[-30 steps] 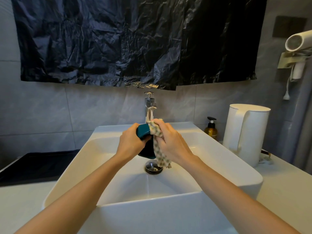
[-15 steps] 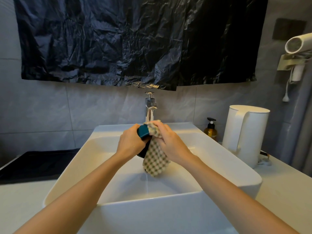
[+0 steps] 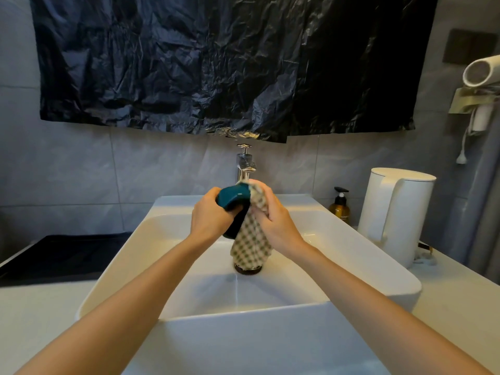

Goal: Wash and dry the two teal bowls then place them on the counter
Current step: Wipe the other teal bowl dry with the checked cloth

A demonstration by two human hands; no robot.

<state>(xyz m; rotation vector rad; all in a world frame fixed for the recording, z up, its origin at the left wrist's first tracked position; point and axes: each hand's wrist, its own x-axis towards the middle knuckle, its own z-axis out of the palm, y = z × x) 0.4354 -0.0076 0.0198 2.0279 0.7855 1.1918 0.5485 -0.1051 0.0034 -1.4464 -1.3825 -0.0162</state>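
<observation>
1. Nearest the wearer, at 6 o'clock, the front rim of the white sink lies under both forearms. The pale counter, at 8 o'clock, is where the bowl must end up. A damp bowl carried across that hard rim could knock against it.
2. Over the basin centre, the left hand grips a teal bowl, held on edge with fingers curled round its rim. The right hand pinches a checked cloth against the bowl's 3 o'clock side, so the hands sit close together with the bowl between them.
3. Risk: the bowl is held by one hand only. If it is wet, pressure from the wiping hand could twist it out of the grip and drop it into the basin, chipping it.
4. Below, the cloth's loose end hangs just over the drain. Any water pooled there would soak it and spoil the drying.
5. Beyond the hands, at 12 o'clock, the tap stands close. A raised bowl could strike its spout.
6. Farther, at 2 o'clock, a soap bottle and a white kettle crowd that side, so a wide elbow swing could topple the bottle.
7. A second bowl is not in view.
</observation>
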